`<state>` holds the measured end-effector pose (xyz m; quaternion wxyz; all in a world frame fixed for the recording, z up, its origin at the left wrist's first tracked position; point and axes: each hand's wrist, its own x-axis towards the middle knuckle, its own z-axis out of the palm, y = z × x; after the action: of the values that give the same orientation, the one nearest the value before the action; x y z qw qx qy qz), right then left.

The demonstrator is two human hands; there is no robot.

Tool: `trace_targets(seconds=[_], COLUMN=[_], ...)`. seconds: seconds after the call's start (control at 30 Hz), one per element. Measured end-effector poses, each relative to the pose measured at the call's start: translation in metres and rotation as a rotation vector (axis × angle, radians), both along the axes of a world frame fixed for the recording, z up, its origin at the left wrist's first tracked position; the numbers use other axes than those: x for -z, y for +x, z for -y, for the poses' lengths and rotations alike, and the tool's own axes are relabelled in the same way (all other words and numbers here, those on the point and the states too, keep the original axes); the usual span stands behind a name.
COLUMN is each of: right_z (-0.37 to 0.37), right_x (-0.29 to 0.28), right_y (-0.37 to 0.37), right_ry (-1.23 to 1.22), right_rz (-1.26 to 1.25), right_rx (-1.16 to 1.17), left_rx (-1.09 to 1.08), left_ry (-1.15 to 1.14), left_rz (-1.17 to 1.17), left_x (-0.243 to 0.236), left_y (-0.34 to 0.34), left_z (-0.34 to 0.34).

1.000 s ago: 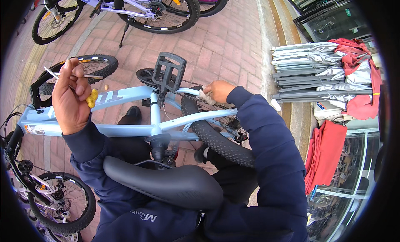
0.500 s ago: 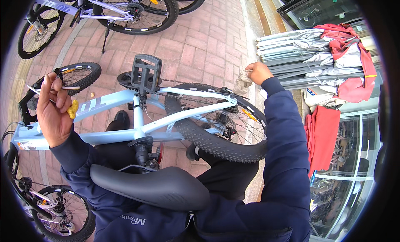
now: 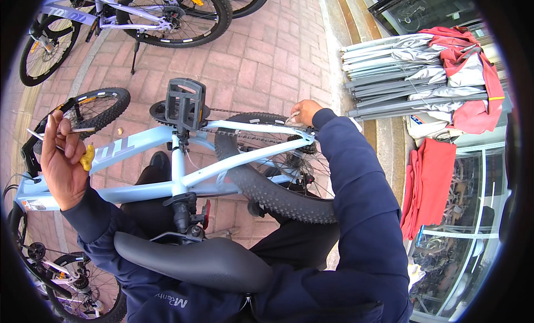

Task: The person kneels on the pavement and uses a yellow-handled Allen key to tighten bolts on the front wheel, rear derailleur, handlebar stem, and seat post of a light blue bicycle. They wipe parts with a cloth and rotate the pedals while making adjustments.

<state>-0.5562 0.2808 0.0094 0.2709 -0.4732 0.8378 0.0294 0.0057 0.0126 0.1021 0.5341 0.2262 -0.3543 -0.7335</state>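
My left hand [image 3: 65, 167] is raised beside the pale-blue bicycle frame [image 3: 130, 150], its fingers bent around thin pale rods [image 3: 78, 130]. A small yellow piece [image 3: 87, 157] shows at the edge of that palm. My right hand [image 3: 305, 113] is at the far side of the rear wheel [image 3: 289, 198], close to the rear axle and sprockets. Its fingertips are pinched, with a small pale bit at them too small to name. The black saddle [image 3: 192, 261] lies across my front, and a black pedal [image 3: 186, 105] points upward beyond the frame.
A lilac bicycle [image 3: 139, 14] stands at the far left and a white one [image 3: 75, 278] at the near left. Folded canopy poles [image 3: 411, 84] with red and silver cloth lie on the right by a step. Red cloth [image 3: 429, 184] lies nearer, beside a glass case [image 3: 461, 212].
My right hand has moved left, from beyond the wheel to the rear wheel's far edge. The beige cloth it held is no longer visible. My left hand has shifted slightly left and down.
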Motion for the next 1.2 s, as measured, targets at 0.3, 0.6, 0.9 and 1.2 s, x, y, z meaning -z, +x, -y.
trace_targets(seconds=[0.3, 0.6, 0.9, 1.2], right_z=[-0.028, -0.022, -0.058, -0.056], right_x=[-0.032, -0.068, -0.108, -0.041], right_y=[-0.041, 0.026, 0.004, 0.037], right_ry=[0.045, -0.128, 0.402, -0.063], right_rz=[-0.425, 0.158, -0.559, -0.207], right_rx=[0.044, 0.025, -0.159, 0.032], left_rx=[0.002, 0.035, 0.048, 0.027], left_ry=[-0.009, -0.02, -0.045, 0.008], left_rz=[-0.016, -0.013, -0.025, -0.035], left_x=[0.003, 0.004, 0.004, 0.003], left_y=[0.004, 0.007, 0.007, 0.006], left_z=[0.003, 0.006, 0.006, 0.006])
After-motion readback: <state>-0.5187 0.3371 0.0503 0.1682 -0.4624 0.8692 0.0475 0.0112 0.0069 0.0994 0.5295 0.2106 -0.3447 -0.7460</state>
